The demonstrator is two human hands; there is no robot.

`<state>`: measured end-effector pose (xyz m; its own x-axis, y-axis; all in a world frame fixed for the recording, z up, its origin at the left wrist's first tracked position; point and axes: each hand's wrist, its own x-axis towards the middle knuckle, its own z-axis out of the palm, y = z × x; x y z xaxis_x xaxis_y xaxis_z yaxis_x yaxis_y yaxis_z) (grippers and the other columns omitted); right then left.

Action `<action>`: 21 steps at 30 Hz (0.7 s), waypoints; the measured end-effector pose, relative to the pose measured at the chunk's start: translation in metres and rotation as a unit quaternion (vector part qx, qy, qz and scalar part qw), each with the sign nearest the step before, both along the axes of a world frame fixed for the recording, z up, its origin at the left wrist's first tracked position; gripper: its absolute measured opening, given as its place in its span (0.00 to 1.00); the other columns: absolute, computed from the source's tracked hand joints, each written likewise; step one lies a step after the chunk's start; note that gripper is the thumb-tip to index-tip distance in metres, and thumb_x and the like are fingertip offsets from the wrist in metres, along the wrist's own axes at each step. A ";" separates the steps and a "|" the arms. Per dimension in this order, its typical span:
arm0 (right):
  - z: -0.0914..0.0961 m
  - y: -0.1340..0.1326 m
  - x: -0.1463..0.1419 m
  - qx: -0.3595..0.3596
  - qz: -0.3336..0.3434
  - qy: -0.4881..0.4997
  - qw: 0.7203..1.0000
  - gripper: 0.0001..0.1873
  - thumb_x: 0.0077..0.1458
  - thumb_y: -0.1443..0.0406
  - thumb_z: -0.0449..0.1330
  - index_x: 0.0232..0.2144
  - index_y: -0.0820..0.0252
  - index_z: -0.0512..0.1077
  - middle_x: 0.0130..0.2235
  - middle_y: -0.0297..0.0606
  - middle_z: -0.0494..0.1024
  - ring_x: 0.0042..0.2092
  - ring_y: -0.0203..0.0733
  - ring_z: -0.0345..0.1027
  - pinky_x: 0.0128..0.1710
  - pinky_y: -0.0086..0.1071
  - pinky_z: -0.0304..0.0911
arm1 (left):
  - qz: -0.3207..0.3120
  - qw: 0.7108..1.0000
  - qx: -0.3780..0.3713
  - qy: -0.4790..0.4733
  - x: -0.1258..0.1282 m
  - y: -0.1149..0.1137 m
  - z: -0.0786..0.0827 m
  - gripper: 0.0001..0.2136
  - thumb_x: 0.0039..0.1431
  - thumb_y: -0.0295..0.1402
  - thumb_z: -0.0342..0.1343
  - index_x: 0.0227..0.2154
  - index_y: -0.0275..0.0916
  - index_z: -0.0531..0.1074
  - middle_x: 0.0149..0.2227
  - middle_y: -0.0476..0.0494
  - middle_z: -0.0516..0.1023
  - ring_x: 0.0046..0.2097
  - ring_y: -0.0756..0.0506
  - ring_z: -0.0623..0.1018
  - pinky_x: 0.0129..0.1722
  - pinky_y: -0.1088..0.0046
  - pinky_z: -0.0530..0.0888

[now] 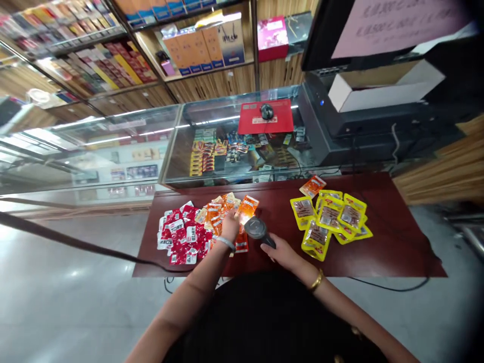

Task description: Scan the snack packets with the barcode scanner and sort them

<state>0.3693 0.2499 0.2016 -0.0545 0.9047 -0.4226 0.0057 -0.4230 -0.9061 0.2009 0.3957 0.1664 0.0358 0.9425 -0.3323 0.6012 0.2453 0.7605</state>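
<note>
In the head view my left hand (230, 226) is closed on the edge of an orange snack packet (248, 205), lifted over a pile of similar orange packets (216, 214). My right hand (284, 252) grips the handle of a dark handheld barcode scanner (256, 228). Its head points at the orange packet, and a bright patch of light falls there. Left of my left hand lies a heap of red and white packets (181, 234). To the right of the scanner, several yellow packets (328, 214) with see-through windows overlap, and a single orange packet (313, 186) rests just behind them.
Everything lies on a dark red tabletop (276, 201). Behind it stands a glass display case (219, 116) bearing a red mouse pad (245, 118) and a computer mouse (266, 111). A black register (328, 131) with a white box (385, 98) is at back right. A cable (401, 289) hangs past the front edge.
</note>
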 end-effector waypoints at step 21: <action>0.001 -0.037 0.062 -0.037 -0.168 -0.014 0.985 0.25 0.54 0.49 0.59 0.46 0.60 0.66 0.21 0.25 0.65 0.19 0.33 0.57 0.20 0.27 0.55 | -0.277 0.928 0.194 0.158 0.129 0.019 0.015 0.17 0.59 0.39 0.54 0.50 0.41 0.69 0.49 0.40 0.75 0.53 0.41 0.71 0.56 0.65 0.64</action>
<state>0.4316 0.2129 0.2027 0.2557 0.8362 -0.4852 -0.1224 -0.4699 -0.8742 0.3299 0.4144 0.1812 0.5085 0.8597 -0.0484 0.7618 -0.4230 0.4906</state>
